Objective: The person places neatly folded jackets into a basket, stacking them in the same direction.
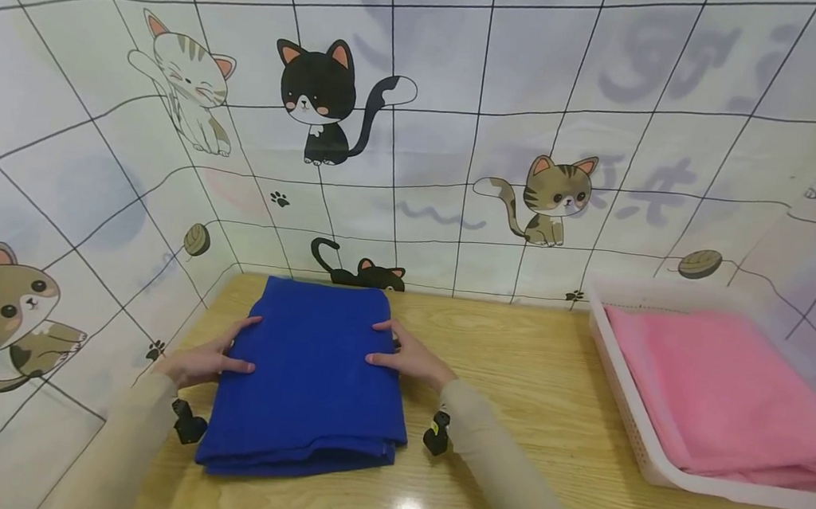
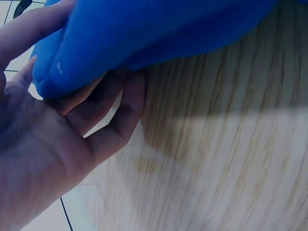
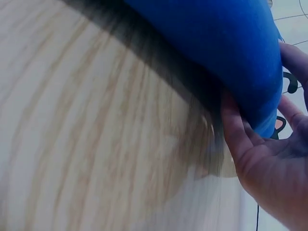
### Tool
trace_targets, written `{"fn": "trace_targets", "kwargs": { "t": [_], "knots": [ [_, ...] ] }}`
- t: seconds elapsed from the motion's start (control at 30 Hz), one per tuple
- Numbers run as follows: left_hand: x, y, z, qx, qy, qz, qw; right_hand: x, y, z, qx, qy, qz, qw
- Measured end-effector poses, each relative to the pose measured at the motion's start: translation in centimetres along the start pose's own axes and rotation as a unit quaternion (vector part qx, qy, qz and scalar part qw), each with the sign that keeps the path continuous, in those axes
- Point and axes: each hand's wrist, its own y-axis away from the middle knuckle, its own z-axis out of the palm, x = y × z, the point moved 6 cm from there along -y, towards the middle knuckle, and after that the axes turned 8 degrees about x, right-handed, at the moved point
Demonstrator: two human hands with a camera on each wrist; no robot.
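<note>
Backdrop: white cloth wall printed with cartoon cats and a black grid [image 1: 461,131], standing along the far and left edges of the table.
Table: light wooden table top with visible grain [image 1: 527,392]; it carries everything listed below.
Basket: white slotted plastic basket [image 1: 626,407] at the right edge of the table, well apart from my hands.
Basket contents: folded pink fleece cloth [image 1: 721,391], lying flat inside the basket.
Work item: folded royal-blue fleece cloth [image 1: 312,375], a thick rectangular stack lying flat on the left half of the table, long axis running from the near edge toward the far edge.
Left hand: my left hand [image 1: 201,360] holds the left side edge of the blue cloth. The thumb lies on top; in the left wrist view the fingers [image 2: 120,115] sit beneath the fold, against the table.
Right hand: my right hand [image 1: 410,357] holds the right side edge of the same cloth. Thumb and forefinger rest on top; in the right wrist view the remaining fingers [image 3: 236,130] are tucked under the stack.
Grip state: both hands pinch the cloth edges between thumb and fingers.
</note>
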Motion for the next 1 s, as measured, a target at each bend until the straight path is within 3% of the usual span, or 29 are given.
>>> {"fn": "trace_targets", "kwargs": {
  "t": [0.23,0.37,0.6,1.0],
  "knots": [
    [0.3,0.2,0.6,-0.009,-0.007,0.016,0.9998,0.3,0.4,-0.6,-0.011,0.013,-0.008,1.0],
    [0.4,0.3,1.4,-0.011,0.013,0.032,0.9993,0.6,0.7,-1.0,-0.017,0.005,-0.001,1.0],
    [0.7,0.0,2.4,0.021,0.01,0.061,0.9978,1.4,1.6,-1.8,-0.022,-0.011,0.009,1.0],
    [1.5,-0.3,4.0,0.031,0.046,0.061,0.9966,1.6,2.7,-3.1,-0.014,-0.048,0.017,0.999]
  ]
}}
